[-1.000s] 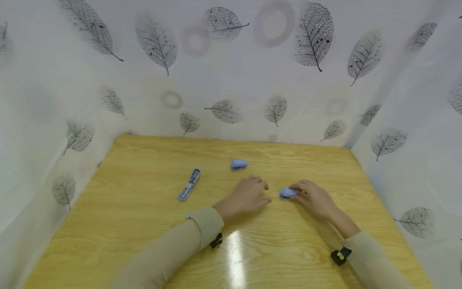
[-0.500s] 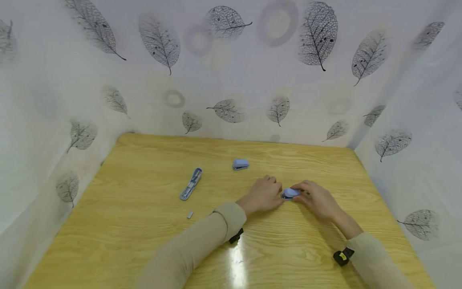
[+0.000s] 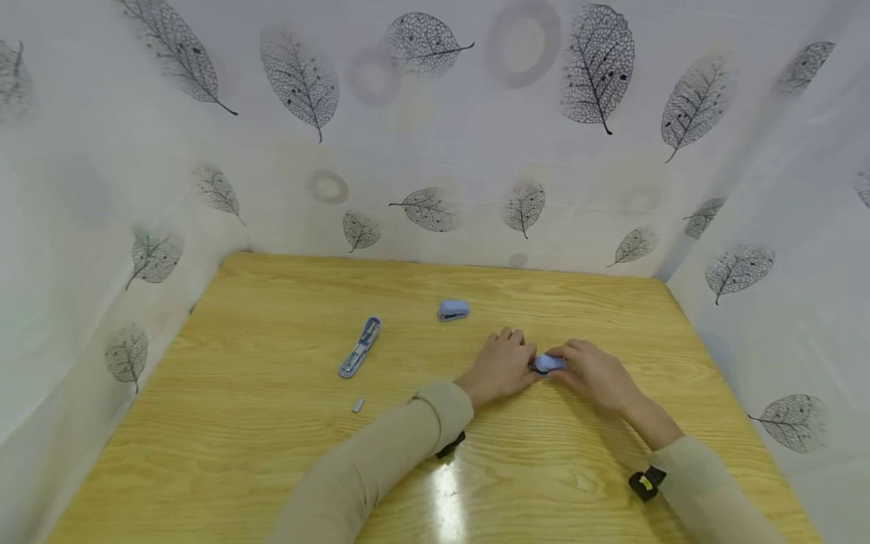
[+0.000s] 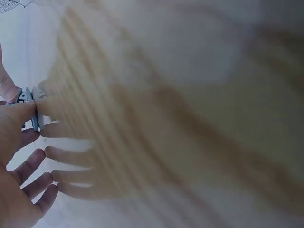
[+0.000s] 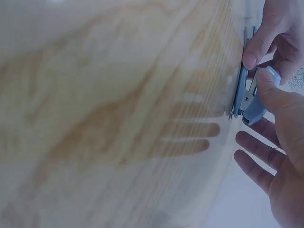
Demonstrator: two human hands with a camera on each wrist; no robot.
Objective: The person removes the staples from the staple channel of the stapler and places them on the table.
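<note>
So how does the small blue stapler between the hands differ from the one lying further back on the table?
The stapler between the hands is touched from both sides by the left hand and right hand; the far stapler lies alone, untouched. The near one is partly covered by fingers, and the right wrist view shows its base and top parted, while the far one is in full view and looks closed. Both are small, pale blue and rest on the wooden table.

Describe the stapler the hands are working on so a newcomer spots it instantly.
On the wooden table, look right of centre, where the left hand and right hand meet. The small blue stapler sits pinched between them. Unlike the other small stapler farther back and the long one to the left, it is being touched.
</note>
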